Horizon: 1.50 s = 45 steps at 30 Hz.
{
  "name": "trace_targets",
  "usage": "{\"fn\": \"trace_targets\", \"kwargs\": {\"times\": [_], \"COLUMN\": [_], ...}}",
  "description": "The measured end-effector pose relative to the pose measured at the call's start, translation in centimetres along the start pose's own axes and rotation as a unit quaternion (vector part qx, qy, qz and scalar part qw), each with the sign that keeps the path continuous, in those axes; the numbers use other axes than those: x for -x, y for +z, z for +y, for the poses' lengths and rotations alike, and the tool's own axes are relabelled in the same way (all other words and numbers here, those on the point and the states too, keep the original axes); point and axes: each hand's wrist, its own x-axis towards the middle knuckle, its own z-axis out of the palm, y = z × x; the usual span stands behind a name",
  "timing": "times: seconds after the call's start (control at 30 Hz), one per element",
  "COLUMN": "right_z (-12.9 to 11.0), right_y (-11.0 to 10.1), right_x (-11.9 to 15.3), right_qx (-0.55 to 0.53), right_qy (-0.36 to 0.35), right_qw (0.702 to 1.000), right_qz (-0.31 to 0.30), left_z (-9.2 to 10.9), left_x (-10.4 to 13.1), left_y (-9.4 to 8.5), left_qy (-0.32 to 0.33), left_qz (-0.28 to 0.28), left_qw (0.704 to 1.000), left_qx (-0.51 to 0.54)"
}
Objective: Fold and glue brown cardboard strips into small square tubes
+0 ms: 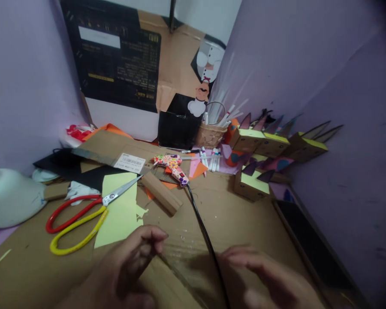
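Two tools lie on bench [234,214]: scissors [107,200], partly over yellow paper [120,225], L side; floral glue gun [179,174], ctr, beyond L hand [128,262] & R hand [272,272]. Blk cord [206,234] crosses gap betw. hands. Cardboard figures [251,184] far R. L fingers bent, spread from thumb; R fingers extended, thumb apart, blurred. Bench brown; walls [25,64] lilac.

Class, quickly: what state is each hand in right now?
Left hand: half open, fingers curled; whether it touches the cardboard beside it cannot be told.
Right hand: open, blurred, nothing seen in its grasp.
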Motion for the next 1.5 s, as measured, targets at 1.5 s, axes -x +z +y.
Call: {"fn": "trace_targets", "kwargs": {"times": [1.5], "right_z": [1.9], "right_y": [4.6], "right_x": [-4.2], "right_qx": [-0.306], "right_qy": [0.145], "right_qw": [0.935], "right_qz": [-0.102], "left_z": [2.4], "left_x": [-4.9], "left_y": [3.4], "left_qy": [0.018], "left_qz": [-0.005], "left_qw": [0.99], "left_qx": [-0.142]}}
